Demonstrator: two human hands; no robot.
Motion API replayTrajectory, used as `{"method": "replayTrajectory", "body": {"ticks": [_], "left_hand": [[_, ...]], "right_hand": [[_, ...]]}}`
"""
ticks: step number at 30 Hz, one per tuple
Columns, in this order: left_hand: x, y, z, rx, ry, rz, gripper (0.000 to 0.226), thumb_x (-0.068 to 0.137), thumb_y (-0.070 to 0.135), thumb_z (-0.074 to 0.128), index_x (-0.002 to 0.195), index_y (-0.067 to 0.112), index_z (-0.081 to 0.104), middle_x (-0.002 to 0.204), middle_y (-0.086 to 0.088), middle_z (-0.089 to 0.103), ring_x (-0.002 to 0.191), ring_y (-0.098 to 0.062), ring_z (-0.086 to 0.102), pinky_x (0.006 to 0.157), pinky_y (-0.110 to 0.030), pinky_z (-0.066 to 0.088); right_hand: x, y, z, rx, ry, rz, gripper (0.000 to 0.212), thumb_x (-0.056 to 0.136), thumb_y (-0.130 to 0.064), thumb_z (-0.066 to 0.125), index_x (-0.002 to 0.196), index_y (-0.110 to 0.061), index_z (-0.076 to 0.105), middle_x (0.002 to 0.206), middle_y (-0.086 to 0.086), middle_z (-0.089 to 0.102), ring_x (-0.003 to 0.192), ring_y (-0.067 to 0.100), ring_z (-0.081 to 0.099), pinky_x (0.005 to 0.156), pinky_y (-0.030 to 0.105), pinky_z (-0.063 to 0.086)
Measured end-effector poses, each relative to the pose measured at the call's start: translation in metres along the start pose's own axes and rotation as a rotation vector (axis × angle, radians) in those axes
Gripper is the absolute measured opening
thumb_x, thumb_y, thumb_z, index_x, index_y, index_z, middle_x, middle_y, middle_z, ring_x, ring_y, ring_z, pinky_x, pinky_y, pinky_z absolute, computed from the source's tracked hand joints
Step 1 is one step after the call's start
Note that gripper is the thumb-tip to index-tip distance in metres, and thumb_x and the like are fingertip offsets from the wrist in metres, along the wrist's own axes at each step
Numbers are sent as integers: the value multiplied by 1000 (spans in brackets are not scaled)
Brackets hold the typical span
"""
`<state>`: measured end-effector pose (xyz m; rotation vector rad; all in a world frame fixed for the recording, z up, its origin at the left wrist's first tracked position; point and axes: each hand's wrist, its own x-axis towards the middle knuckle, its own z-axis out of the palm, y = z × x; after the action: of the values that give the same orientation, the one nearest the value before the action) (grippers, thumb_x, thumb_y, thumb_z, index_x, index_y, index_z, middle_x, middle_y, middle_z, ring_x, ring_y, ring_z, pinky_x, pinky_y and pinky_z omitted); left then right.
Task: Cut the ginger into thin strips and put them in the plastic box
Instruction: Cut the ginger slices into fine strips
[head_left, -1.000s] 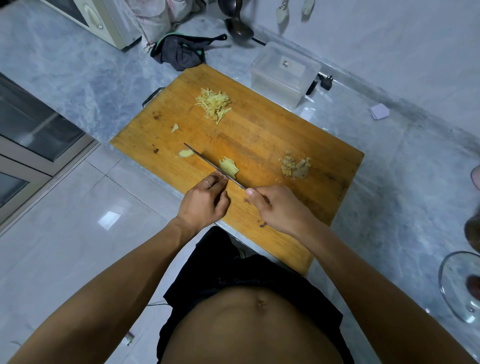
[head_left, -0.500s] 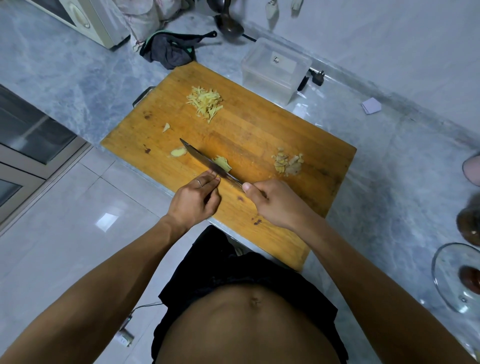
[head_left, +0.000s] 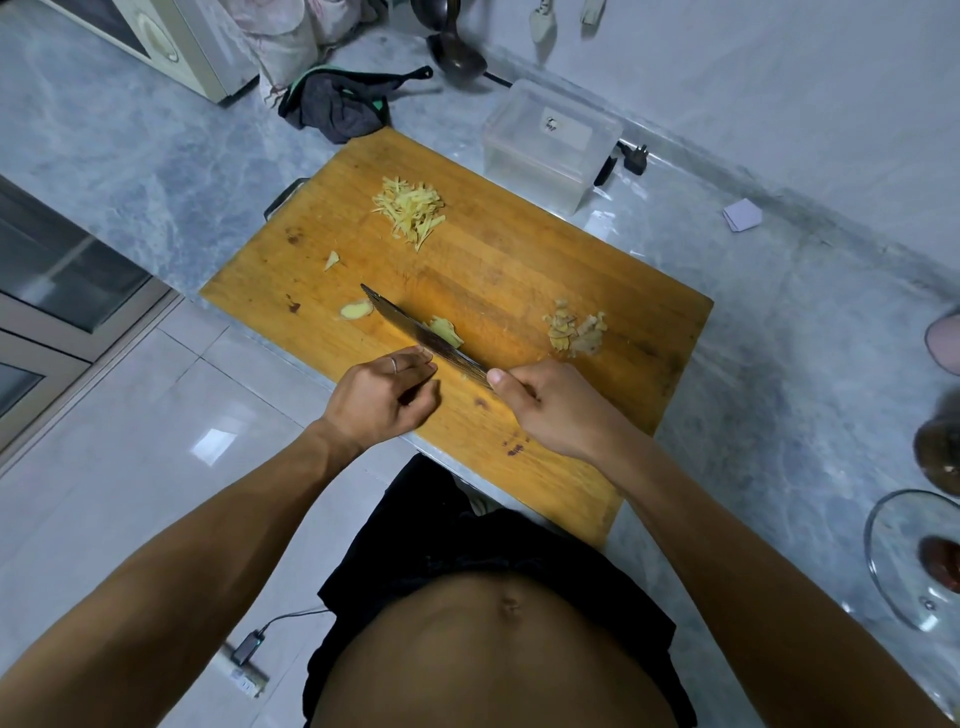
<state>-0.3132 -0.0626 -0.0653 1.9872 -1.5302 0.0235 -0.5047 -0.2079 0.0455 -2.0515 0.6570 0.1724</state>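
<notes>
At the frame's centre, on the cutting board (head_left: 519, 270), my right hand (head_left: 550, 410) gripped the knife (head_left: 426, 335) against the ginger slices (head_left: 445, 331); my left hand (head_left: 382, 400) rested loosely curled, holding nothing. Those slices seemed light, stiff and slippery, best pinned from above. The plastic box (head_left: 545, 145) waited upper right.

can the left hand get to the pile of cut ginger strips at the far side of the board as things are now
Probably yes. The left hand holds nothing and sits at the near edge of the cutting board; the ginger strips lie beyond it over bare wood. Only the knife stands slantwise to its right, not across that path.
</notes>
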Motion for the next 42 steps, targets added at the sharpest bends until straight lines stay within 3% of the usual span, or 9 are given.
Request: {"method": "replayTrajectory", "body": {"ticks": [10, 14, 18, 22, 27, 31, 36, 39, 42], "left_hand": [[-2, 19, 2, 71, -10, -83, 20, 85, 20, 64, 96, 7, 75, 100, -7, 72, 103, -20, 65, 69, -28, 53], [1, 20, -1, 78, -62, -92, 23, 87, 21, 60, 97, 6, 74, 100, -8, 71, 103, -23, 63, 72, -30, 53], [-7, 21, 0, 8, -67, -189, 33, 88, 22, 53, 107, 6, 74, 113, -9, 71, 118, -26, 59, 91, -33, 50], [-11, 33, 4, -86, -33, -337, 39, 88, 25, 48, 109, 4, 74, 119, -10, 69, 123, -29, 56, 105, -34, 42], [-5, 45, -8, -181, 68, -481, 27, 87, 16, 57, 106, 11, 76, 114, -3, 72, 117, -17, 60, 102, -26, 45], [-10, 42, -29, -171, 107, -532, 23, 89, 10, 60, 103, 17, 76, 106, 4, 72, 96, -7, 62, 91, -21, 48], [-4, 44, -52, -229, 238, -600, 24, 90, 9, 61, 108, 15, 75, 106, 5, 71, 94, -8, 63, 84, -7, 44], [10, 46, -67, -250, 425, -615, 23, 91, 11, 60, 108, 16, 74, 104, 8, 70, 94, -10, 63, 85, -14, 47], [27, 43, -74, -162, 414, -483, 23, 90, 16, 57, 106, 13, 73, 108, 2, 68, 102, -6, 57, 89, -21, 45]], "right_hand": [[1, -5, 5, 39, -11, 9, 51, 106, -40, 42, 60, -21, 34, 51, -5, 32, 53, 21, 29, 51, 32, 22], [1, -3, 4, 62, -18, 12, 57, 107, -41, 41, 51, -36, 51, 45, -8, 37, 52, 22, 30, 51, 35, 24], [-1, -1, 8, 60, -23, 16, 52, 106, -42, 41, 56, -29, 39, 54, 0, 29, 49, 21, 30, 48, 30, 26], [4, -8, 12, 43, 35, 21, 51, 106, -42, 42, 62, -18, 35, 53, -2, 31, 35, 5, 32, 37, 14, 27], [2, -2, 6, 76, 53, 10, 51, 105, -48, 41, 64, -18, 35, 56, -2, 33, 45, 9, 31, 52, 30, 26], [-10, 0, -13, 165, 77, 46, 51, 105, -48, 41, 65, -18, 42, 54, 3, 48, 38, 11, 42, 41, 24, 35], [-4, 7, -25, -57, 207, -102, 53, 105, -44, 41, 63, -13, 45, 56, 7, 43, 49, 20, 41, 52, 32, 33], [-3, 14, -21, -318, 273, -142, 47, 101, -53, 44, 98, -16, 74, 79, 8, 71, 71, 27, 65, 64, 38, 54], [-9, 13, -17, -579, 296, -177, 55, 97, -62, 46, 126, -21, 67, 98, 5, 75, 86, 27, 70, 70, 36, 57]]}}
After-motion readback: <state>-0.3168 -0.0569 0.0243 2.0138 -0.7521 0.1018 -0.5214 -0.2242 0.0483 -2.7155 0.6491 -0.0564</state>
